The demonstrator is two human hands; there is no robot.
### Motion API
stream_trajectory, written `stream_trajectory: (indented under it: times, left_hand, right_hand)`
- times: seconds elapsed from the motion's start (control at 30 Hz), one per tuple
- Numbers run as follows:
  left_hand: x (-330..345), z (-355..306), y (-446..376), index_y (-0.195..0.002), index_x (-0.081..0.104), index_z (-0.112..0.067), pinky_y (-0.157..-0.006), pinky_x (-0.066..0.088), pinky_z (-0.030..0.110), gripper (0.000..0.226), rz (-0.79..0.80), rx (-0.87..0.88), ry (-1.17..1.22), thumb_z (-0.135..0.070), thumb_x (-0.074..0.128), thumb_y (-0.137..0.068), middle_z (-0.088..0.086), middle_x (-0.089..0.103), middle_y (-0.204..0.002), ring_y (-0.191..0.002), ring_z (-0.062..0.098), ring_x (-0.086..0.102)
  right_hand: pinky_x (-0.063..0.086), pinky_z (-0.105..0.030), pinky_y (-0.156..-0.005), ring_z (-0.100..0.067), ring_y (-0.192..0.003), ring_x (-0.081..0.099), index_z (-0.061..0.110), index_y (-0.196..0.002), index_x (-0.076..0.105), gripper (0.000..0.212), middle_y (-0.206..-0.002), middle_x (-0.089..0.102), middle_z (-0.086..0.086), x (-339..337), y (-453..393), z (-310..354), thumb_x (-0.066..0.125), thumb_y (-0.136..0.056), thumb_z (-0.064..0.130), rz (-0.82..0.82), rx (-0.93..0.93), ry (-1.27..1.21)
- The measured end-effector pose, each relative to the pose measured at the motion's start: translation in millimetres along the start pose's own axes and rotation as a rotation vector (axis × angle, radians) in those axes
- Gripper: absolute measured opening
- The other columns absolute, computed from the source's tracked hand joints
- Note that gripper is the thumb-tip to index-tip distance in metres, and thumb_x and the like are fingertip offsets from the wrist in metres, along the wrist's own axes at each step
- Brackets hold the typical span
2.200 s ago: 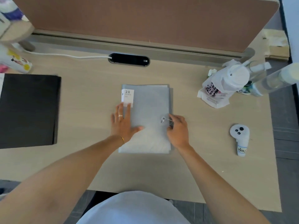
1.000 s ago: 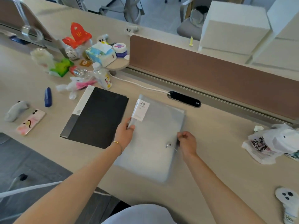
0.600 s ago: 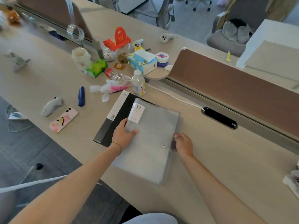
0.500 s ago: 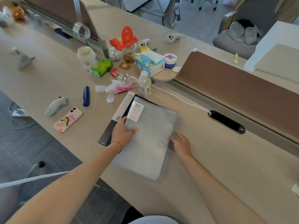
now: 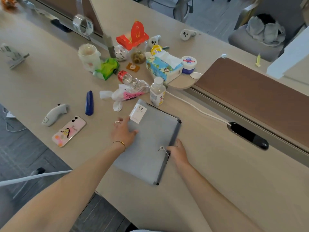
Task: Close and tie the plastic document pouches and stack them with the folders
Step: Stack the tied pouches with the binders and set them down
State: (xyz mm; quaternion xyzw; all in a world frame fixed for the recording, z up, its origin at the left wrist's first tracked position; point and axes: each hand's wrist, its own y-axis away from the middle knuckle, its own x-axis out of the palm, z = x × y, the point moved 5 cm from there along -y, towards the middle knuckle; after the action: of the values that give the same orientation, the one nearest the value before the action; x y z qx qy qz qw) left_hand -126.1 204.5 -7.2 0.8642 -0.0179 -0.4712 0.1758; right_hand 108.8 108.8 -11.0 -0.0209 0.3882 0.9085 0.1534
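A translucent grey document pouch [image 5: 150,144] with a white "20" label at its far left corner lies squarely on top of a black folder [image 5: 173,139], of which only a thin dark edge shows along the right side. A small round button with its string sits near the pouch's right edge. My left hand [image 5: 123,133] lies flat on the pouch's left edge, fingers spread. My right hand [image 5: 178,152] grips the right edge of the pouch and folder, just beside the button.
Left of the stack lie a pink phone [image 5: 68,131], a grey controller [image 5: 53,113] and a blue pen-like case [image 5: 89,102]. Behind it stand a small bottle [image 5: 157,93], crumpled bags, a tissue box [image 5: 163,66] and cups. A white cable [image 5: 197,108] runs to a desk port [image 5: 248,135].
Both hands carried the pouch leftward from the open desk and set it down on the black folder, which it now covers almost fully. The view swung left with it.
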Motion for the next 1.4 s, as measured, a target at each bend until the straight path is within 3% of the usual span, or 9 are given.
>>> stream_trajectory:
  times: [0.1,0.17,0.47,0.7,0.87,1.0,1.17,1.3,1.4]
  left_hand:
    - [7,15,-9,-0.136,0.047,-0.030,-0.095,0.050,0.041,0.068,0.137,-0.121,0.120,-0.049,0.074,-0.077,0.008,0.056,-0.127,-0.124,0.028,0.052]
    - [10,22,-11,-0.134,0.048,-0.032,-0.094,0.053,0.044,0.072,0.221,-0.182,0.168,-0.060,0.071,-0.072,0.005,0.062,-0.122,-0.115,0.028,0.059]
    - [23,36,-27,-0.123,0.054,-0.033,-0.088,0.060,0.047,0.088,0.382,-0.362,0.471,-0.059,0.085,-0.045,0.003,0.071,-0.115,-0.096,0.027,0.073]
    - [17,2,20,-0.119,0.070,-0.014,-0.073,0.062,0.039,0.062,0.654,-0.343,0.594,-0.036,0.085,-0.063,0.010,0.078,-0.104,-0.089,0.028,0.077]
    - [11,-20,43,-0.124,0.058,-0.015,-0.081,0.062,0.048,0.081,0.420,-0.247,0.580,-0.032,0.089,-0.051,0.012,0.074,-0.107,-0.093,0.031,0.074]
    - [2,-49,79,-0.117,0.054,-0.019,-0.074,0.055,0.038,0.069,0.291,-0.091,0.521,-0.032,0.085,-0.057,0.006,0.068,-0.103,-0.087,0.023,0.066]
    - [-1,-60,112,-0.117,0.054,-0.031,-0.082,0.057,0.037,0.055,0.196,0.094,0.653,-0.026,0.084,-0.071,-0.004,0.069,-0.109,-0.096,0.019,0.068]
    - [-1,-71,119,-0.128,0.055,-0.027,-0.089,0.054,0.022,0.056,0.136,0.235,0.683,-0.009,0.080,-0.081,-0.015,0.069,-0.116,-0.108,0.000,0.065]
    - [0,-73,114,-0.114,0.068,-0.028,-0.084,0.052,0.013,0.041,0.067,0.288,0.604,-0.006,0.080,-0.081,-0.024,0.073,-0.105,-0.100,-0.009,0.066]
  right_hand:
    - [0.048,-0.012,-0.061,-0.007,-0.076,0.062,0.020,-0.117,0.049,0.047,-0.088,0.063,0.014,-1,-2,-7,0.061,-0.083,-0.010,-0.003,0.025,-0.005]
    - [0.041,-0.011,-0.048,-0.005,-0.068,0.056,0.022,-0.128,0.047,0.055,-0.087,0.060,0.014,-3,-2,-10,0.056,-0.085,-0.011,-0.025,0.040,-0.048]
    - [0.050,-0.046,-0.093,-0.032,-0.118,0.061,0.027,-0.150,0.037,0.073,-0.122,0.063,0.002,-8,-16,-23,0.058,-0.084,0.003,0.016,0.195,-0.161]
    - [0.056,-0.040,-0.078,-0.022,-0.087,0.068,0.022,-0.148,0.040,0.071,-0.117,0.066,-0.004,-36,-9,-35,0.057,-0.082,0.001,0.001,0.166,-0.181]
    - [0.051,-0.026,-0.063,-0.014,-0.075,0.066,0.021,-0.141,0.044,0.062,-0.101,0.069,-0.003,-51,-1,-44,0.056,-0.086,-0.004,0.066,0.185,-0.227]
    - [0.052,-0.024,-0.062,-0.013,-0.074,0.068,0.016,-0.122,0.058,0.041,-0.098,0.073,-0.001,-70,6,-50,0.066,-0.084,0.004,0.114,0.139,-0.268]
    - [0.055,-0.044,-0.093,-0.021,-0.102,0.070,0.011,-0.118,0.061,0.035,-0.116,0.073,-0.005,-103,17,-25,0.072,-0.085,0.005,0.034,-0.155,-0.341]
    - [0.050,-0.020,-0.091,0.000,-0.111,0.063,0.015,-0.129,0.054,0.044,-0.123,0.067,0.006,-127,48,15,0.071,-0.088,0.012,-0.138,-0.525,-0.064]
    - [0.044,-0.005,-0.084,0.013,-0.104,0.060,0.015,-0.131,0.051,0.046,-0.118,0.066,0.011,-136,62,26,0.068,-0.090,0.008,-0.206,-0.657,0.040]
